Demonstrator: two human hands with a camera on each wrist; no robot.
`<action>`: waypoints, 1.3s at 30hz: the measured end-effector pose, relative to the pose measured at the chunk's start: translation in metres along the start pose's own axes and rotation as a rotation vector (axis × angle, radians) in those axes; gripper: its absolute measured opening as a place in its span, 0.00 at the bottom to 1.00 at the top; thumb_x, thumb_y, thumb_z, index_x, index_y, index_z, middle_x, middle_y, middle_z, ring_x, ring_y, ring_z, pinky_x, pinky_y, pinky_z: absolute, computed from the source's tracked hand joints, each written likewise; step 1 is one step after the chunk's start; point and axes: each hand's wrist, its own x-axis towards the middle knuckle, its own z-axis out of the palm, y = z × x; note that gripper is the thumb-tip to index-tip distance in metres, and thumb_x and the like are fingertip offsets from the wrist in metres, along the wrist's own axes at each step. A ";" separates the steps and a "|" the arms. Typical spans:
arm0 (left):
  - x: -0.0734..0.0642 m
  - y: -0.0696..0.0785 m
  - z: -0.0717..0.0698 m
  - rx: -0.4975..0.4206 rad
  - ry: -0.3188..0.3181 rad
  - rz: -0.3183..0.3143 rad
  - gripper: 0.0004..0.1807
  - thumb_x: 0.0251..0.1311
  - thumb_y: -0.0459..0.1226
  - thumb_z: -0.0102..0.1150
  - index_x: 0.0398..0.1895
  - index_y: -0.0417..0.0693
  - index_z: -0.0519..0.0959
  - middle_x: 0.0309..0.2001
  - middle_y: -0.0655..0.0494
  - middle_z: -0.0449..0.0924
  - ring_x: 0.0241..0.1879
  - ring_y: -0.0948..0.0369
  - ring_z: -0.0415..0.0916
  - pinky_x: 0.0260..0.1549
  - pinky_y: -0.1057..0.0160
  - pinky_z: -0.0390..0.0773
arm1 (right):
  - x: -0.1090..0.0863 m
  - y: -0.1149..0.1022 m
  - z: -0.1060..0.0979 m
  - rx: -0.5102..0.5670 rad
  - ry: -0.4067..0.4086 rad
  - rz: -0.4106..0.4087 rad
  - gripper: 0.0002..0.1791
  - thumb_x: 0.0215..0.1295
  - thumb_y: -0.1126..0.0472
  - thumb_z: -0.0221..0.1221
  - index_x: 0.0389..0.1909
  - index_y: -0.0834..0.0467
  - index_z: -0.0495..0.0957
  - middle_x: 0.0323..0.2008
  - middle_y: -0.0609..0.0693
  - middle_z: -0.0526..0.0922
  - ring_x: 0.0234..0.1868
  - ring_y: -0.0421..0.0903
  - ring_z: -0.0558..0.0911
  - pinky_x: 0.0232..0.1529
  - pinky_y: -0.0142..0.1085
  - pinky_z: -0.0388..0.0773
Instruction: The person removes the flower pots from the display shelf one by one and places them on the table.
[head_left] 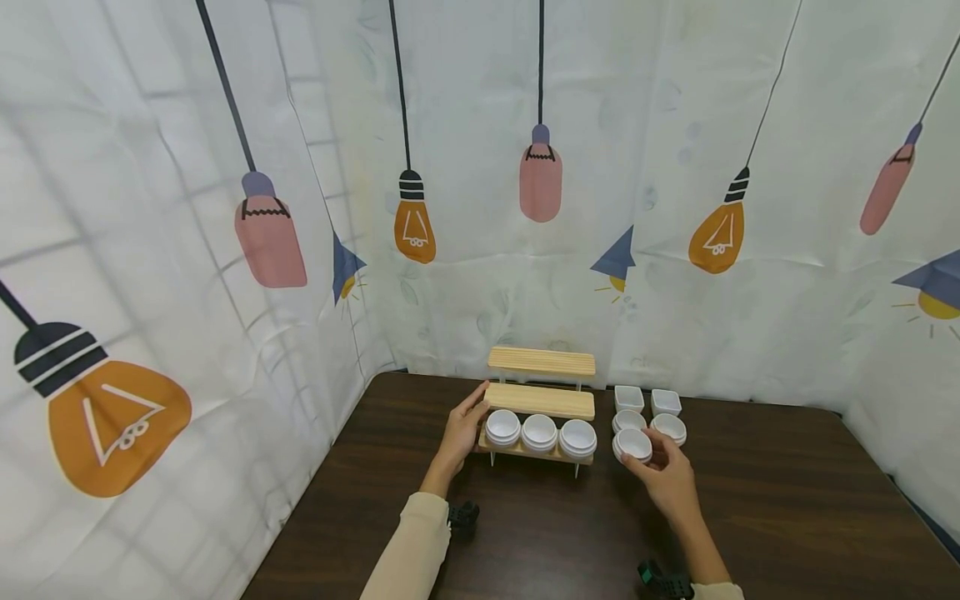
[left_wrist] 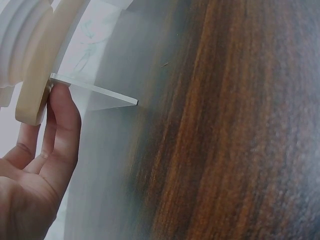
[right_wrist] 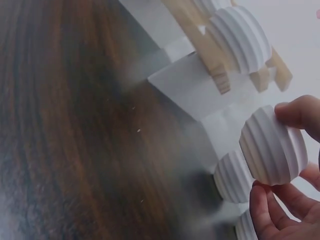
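A three-step wooden display stand (head_left: 542, 400) with clear legs is on the dark table. Three round white ribbed bowls (head_left: 539, 432) sit in a row on its lowest board. With its fingers about the board's left end, my left hand (head_left: 457, 433) grips the stand; in the left wrist view a finger lies against the board (left_wrist: 33, 102) beside a clear leg (left_wrist: 100, 90). To the right of the stand, my right hand (head_left: 670, 482) pinches another round white ribbed bowl (right_wrist: 272, 147) between thumb and fingers. That bowl is raised off the table, its opening upward in the head view.
Behind the held bowl stand two more round white bowls (head_left: 670, 428) and two square white dishes (head_left: 665, 402). The dark wooden table (head_left: 772, 500) meets a white curtain (head_left: 465, 317) printed with lamps at the back and left.
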 end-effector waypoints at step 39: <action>-0.001 -0.001 0.001 0.000 0.022 0.004 0.26 0.78 0.40 0.50 0.77 0.59 0.68 0.37 0.52 0.75 0.31 0.55 0.69 0.30 0.59 0.73 | 0.005 0.027 0.001 -0.076 -0.079 0.052 0.34 0.61 0.55 0.73 0.66 0.59 0.73 0.58 0.62 0.81 0.48 0.35 0.76 0.44 0.22 0.73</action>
